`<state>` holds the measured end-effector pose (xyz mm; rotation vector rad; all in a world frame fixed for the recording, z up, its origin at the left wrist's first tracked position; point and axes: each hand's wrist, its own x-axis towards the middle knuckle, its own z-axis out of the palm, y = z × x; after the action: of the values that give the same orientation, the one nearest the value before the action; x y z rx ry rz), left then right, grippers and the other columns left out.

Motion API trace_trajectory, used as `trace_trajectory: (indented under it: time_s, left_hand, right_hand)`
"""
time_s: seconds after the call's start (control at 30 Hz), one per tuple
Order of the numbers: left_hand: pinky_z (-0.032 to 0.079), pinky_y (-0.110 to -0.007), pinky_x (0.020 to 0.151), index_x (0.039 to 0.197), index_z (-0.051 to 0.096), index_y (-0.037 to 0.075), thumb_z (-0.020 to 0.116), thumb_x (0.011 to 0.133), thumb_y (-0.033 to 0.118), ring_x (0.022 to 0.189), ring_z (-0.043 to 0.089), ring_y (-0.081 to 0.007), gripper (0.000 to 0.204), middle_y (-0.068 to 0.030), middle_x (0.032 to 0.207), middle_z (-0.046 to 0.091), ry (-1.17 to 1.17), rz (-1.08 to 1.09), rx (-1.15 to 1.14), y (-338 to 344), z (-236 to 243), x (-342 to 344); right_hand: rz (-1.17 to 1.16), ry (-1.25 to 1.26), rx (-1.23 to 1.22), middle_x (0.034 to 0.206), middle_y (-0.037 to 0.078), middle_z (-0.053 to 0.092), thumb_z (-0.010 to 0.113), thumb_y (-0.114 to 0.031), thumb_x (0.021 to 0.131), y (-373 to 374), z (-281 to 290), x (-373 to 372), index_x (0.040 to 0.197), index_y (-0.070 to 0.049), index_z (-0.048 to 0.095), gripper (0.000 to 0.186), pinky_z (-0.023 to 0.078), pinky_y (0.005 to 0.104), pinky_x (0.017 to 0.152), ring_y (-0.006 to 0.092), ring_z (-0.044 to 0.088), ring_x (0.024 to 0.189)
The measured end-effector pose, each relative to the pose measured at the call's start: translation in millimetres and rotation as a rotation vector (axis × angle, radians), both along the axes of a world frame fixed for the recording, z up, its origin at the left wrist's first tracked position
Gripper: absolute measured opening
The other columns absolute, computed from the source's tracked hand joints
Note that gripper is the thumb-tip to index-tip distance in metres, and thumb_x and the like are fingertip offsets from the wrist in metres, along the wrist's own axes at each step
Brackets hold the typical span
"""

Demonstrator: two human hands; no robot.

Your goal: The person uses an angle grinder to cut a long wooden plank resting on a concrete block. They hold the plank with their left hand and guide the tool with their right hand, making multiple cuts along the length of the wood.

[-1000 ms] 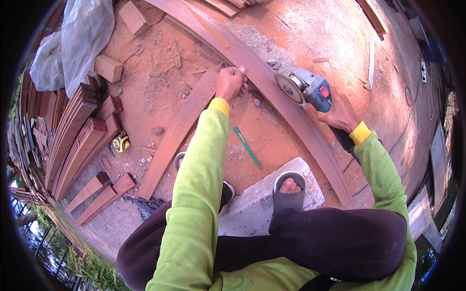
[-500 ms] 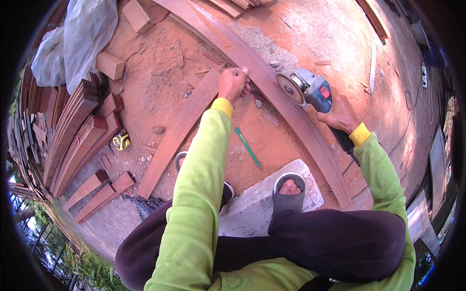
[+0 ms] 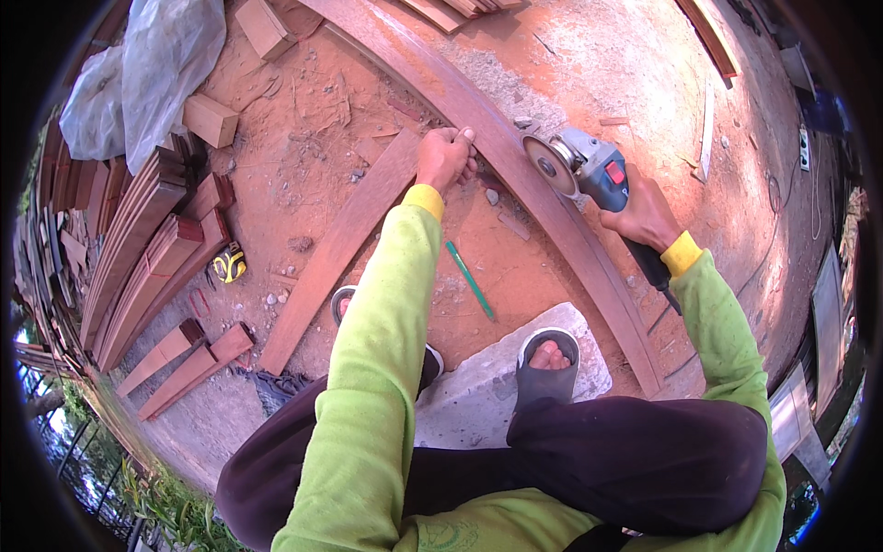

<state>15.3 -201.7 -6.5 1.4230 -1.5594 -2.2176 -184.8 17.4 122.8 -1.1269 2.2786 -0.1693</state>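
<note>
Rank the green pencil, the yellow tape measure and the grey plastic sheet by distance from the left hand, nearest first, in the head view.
1. Green pencil, on the ground just below the left hand.
2. Yellow tape measure, lower left, beside stacked boards.
3. Grey plastic sheet, far upper left.

A long, curved brown wooden board (image 3: pixel 515 175) lies flat on the red dirt. A blue and grey grinder (image 3: pixel 589 167) with a round disc rests on the board's top, tilted. A green pencil (image 3: pixel 470 280) lies near the board's inner side.
</note>
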Motion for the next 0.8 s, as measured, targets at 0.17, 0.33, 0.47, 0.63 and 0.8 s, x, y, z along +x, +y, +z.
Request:
trace_trajectory:
  time_s: [0.17,0.33,0.47,0.63,0.8]
  left_hand:
    - [0.045,-0.027,0.040,0.078,0.058,0.002,0.056,0.098,0.029,0.045,0.056,-0.0141,0.034,-0.0079,0.060,0.061,-0.004,0.011,0.000,1.2,1.0,-0.8]
    - [0.045,-0.027,0.040,0.078,0.058,0.001,0.056,0.098,0.029,0.045,0.056,-0.0142,0.034,-0.0079,0.060,0.061,-0.004,0.019,0.003,1.3,2.0,-0.5]
    - [0.045,-0.027,0.040,0.078,0.058,0.001,0.056,0.098,0.029,0.044,0.055,-0.0141,0.034,-0.0079,0.060,0.061,0.001,0.009,-0.015,1.9,3.1,-1.3]
    - [0.045,-0.028,0.040,0.078,0.059,0.001,0.056,0.098,0.030,0.044,0.055,-0.0143,0.035,-0.0078,0.060,0.061,-0.013,0.018,-0.025,1.5,2.1,-0.4]
    - [0.045,-0.029,0.042,0.078,0.060,0.001,0.056,0.098,0.030,0.044,0.055,-0.0146,0.035,-0.0076,0.060,0.061,-0.009,0.026,-0.009,1.6,4.8,-0.3]
  right_hand:
    - [0.008,0.012,0.000,0.081,0.030,0.062,0.073,-0.022,0.060,-2.5,1.1,0.1,0.102,0.010,0.050,0.058,0.051,0.0450,0.069,0.0421,0.064,0.074]
    - [0.013,0.010,-0.002,0.080,0.029,0.062,0.073,-0.022,0.060,-5.6,0.4,0.3,0.102,0.011,0.050,0.058,0.051,0.0444,0.069,0.0416,0.065,0.073]
    - [0.012,0.018,0.011,0.079,0.029,0.062,0.072,-0.022,0.060,-5.2,-2.2,-2.6,0.103,0.011,0.050,0.058,0.051,0.0438,0.068,0.0410,0.065,0.073]
    - [0.019,0.015,-0.011,0.079,0.028,0.063,0.073,-0.022,0.060,-6.7,-4.6,-2.5,0.103,0.010,0.050,0.058,0.051,0.0435,0.068,0.0401,0.065,0.072]
    - [0.006,0.003,-0.010,0.080,0.027,0.063,0.073,-0.022,0.061,-8.4,-5.2,-2.6,0.103,0.008,0.050,0.057,0.051,0.0430,0.068,0.0389,0.065,0.072]
